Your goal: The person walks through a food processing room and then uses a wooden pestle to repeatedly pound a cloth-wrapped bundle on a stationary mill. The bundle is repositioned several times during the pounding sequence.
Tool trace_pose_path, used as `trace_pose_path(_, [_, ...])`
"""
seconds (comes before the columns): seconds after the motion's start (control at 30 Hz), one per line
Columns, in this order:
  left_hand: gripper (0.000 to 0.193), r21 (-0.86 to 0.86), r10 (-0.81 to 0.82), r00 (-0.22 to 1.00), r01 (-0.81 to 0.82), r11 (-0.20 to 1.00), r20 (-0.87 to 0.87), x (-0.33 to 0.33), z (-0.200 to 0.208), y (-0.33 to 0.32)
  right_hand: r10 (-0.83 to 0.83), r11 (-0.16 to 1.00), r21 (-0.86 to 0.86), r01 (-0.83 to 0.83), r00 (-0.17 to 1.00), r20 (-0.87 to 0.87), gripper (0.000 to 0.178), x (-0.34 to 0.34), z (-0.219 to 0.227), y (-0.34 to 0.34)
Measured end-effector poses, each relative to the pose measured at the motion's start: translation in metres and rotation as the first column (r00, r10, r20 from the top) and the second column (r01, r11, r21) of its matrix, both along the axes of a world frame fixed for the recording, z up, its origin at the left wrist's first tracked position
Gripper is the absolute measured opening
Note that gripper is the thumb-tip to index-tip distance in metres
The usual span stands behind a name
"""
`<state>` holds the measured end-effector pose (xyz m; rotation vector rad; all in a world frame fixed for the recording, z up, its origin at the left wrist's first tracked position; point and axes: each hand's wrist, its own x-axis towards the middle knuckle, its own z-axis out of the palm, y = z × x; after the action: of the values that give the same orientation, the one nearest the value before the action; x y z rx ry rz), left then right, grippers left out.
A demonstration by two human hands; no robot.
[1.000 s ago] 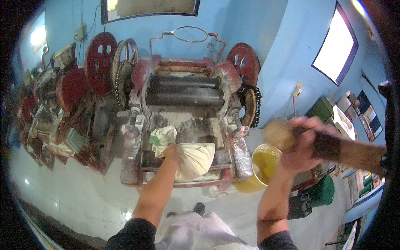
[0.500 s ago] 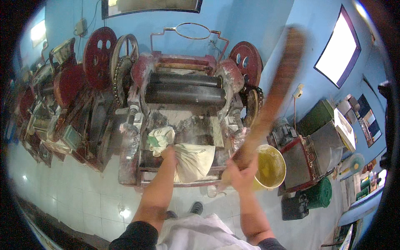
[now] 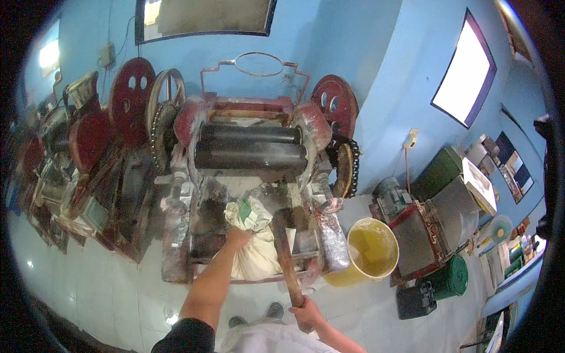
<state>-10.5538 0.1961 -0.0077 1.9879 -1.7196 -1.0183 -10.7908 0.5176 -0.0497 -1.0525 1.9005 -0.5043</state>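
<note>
Gripping cream sack [image 3: 257,257] by gathered neck in my left hand [image 3: 237,236]; right hand [image 3: 305,315] wrapped round wooden stick [image 3: 286,262], just beside sack; black rollers [image 3: 250,156] beyond.

A light blue wall [image 3: 329,35] spans 12 o'clock, with a dark-framed pane [image 3: 212,16] at 11. A glaring white window [image 3: 465,70] sits at 2 o'clock, a smaller bright window [image 3: 49,57] at 10. Glossy pale floor tiles [image 3: 112,288] at 8 o'clock; a light reflection [image 3: 170,317] gleams at 7.
</note>
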Motion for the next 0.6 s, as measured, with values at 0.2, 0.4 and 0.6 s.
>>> trace_pose_path(0.2, [0.04, 0.255, 0.323, 0.708, -0.205, 0.945, -0.628, -0.009, 0.018, 0.01, -0.061, 0.992, -0.102, 0.069, 0.994, 0.087, 0.064, 0.007, 0.046, -0.004])
trace_pose_path(0.4, [0.036, 0.444, 0.449, -0.104, -0.455, 0.772, -0.888, 0.003, 0.069, 0.01, -0.064, 0.822, -0.559, 0.112, 0.992, 0.105, 0.048, 0.002, 0.133, -0.058])
trace_pose_path(0.6, [0.041, 0.477, 0.582, 0.004, -0.57, 0.67, -0.813, 0.019, -0.006, 0.034, 0.006, 0.333, -0.89, 0.312, 0.943, 0.333, 0.065, 0.021, 0.288, -0.107])
